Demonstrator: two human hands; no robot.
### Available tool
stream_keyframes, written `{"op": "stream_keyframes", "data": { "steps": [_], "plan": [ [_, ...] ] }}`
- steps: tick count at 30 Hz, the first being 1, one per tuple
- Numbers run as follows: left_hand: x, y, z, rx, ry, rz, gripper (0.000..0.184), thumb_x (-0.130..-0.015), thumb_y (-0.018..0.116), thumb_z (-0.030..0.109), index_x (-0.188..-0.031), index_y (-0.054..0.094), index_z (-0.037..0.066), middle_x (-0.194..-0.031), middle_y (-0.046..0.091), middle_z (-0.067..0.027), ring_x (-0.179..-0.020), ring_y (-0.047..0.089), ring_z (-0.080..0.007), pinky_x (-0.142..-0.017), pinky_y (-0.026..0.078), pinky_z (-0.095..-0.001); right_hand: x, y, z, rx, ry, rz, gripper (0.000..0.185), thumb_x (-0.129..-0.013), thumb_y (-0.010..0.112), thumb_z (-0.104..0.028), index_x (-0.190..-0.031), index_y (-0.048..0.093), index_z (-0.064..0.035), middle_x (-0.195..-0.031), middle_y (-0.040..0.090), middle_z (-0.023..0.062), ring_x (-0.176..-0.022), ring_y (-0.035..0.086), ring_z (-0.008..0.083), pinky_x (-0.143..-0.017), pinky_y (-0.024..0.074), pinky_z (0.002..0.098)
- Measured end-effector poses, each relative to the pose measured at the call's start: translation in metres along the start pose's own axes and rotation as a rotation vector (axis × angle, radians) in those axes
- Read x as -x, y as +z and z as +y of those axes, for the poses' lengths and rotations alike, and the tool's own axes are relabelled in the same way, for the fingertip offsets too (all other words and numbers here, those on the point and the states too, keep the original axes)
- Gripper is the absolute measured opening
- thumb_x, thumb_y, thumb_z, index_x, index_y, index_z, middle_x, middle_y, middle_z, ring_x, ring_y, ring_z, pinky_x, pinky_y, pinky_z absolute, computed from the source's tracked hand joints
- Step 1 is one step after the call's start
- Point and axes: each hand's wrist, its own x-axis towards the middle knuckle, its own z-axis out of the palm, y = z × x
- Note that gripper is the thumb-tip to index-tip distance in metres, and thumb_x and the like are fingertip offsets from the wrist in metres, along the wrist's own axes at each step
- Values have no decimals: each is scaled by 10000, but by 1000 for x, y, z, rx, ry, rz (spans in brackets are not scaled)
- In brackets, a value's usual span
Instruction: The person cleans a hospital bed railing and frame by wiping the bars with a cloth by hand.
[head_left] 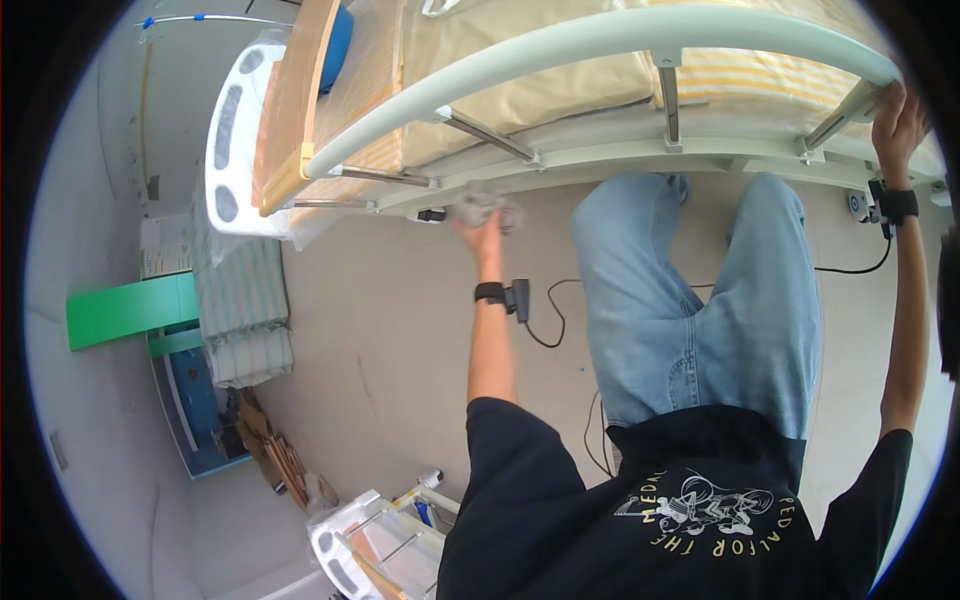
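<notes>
My left hand [482, 238] reaches down beside the bed's lower frame, closed on a crumpled grey cloth [488, 208] that is blurred by motion. Pale and curved, the bed rail [560, 55] runs across the top of the head view on short metal posts. At the far right end of that rail, my right hand [900, 122] is wrapped round it; some of its fingers are hidden. Behind the rail lies a beige mattress [530, 95] with yellow-striped fabric.
A wooden bed-end panel [305, 100] and white plastic headboard [235, 140] stand at upper left. Black cable [560, 325] trails over the floor [400, 330]. Striped mattress [240, 290], green panel [130, 310] and cardboard [280, 450] are at left; another bed [390, 550] is below.
</notes>
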Motion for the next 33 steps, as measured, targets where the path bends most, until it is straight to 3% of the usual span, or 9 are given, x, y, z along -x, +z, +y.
{"op": "stream_keyframes", "data": {
  "steps": [2,4,5,8,11,17,21,33],
  "plan": [
    [-21,-32,18,74,7,141,884,-772,781,29,-1454,220,-4,-1410,454,-176,-1268,510,-269,-1080,429,-396,18,9,27,12,-14,13,407,-1052,401,-342,-1232,658,-85,-1188,675,163,-1169,561,393,-1033,375,457],
    [-41,-59,54,199,175,146,938,-785,792,17,-1488,172,3,-1450,406,-167,-1334,442,-261,-1109,405,-405,46,19,72,-2,62,-192,387,-1030,501,-377,-1223,650,-76,-1189,668,184,-1171,598,390,-1011,447,447],
    [-56,-70,67,240,258,132,962,-788,807,33,-1497,157,8,-1465,384,-167,-1337,435,-263,-1119,397,-408,42,20,78,-6,72,-195,389,-1034,478,-378,-1210,640,-71,-1179,656,183,-1161,587,387,-1006,437,455],
    [-87,-83,119,201,358,174,1014,-790,841,78,-1510,129,15,-1506,319,-161,-1353,413,-267,-1142,376,-406,18,9,29,-24,20,-88,400,-1047,410,-380,-1169,611,-56,-1150,620,180,-1131,555,381,-993,407,478],
    [-105,-68,152,204,334,236,1006,-774,855,77,-1498,160,10,-1488,358,-158,-1330,440,-259,-1133,389,-405,-10,-3,-15,-50,-9,-31,423,-1060,341,-382,-1128,581,-41,-1121,584,177,-1101,523,374,-980,376,502],
    [-140,-64,139,207,350,285,805,-749,839,15,-1396,362,-34,-1333,552,-157,-1174,583,-253,-1034,490,-381,-40,-12,-58,-79,-44,-13,494,-1087,204,-386,-1047,523,-11,-1063,511,170,-1041,458,360,-954,316,550],
    [-147,-63,116,85,361,385,738,-743,815,-31,-1360,409,-46,-1296,582,-155,-1141,606,-249,-1004,513,-371,-43,-14,-75,-84,-55,-19,467,-1088,178,-377,-1000,485,-36,-1027,476,139,-993,433,331,-946,294,532],
    [-142,-55,86,43,325,271,602,-750,778,-67,-1283,499,-90,-1277,616,-161,-1104,626,-231,-985,505,-375,-42,-6,-62,3,-119,26,497,-1098,121,-360,-984,482,-37,-1001,466,129,-938,426,319,-919,310,514]
  ]
}}
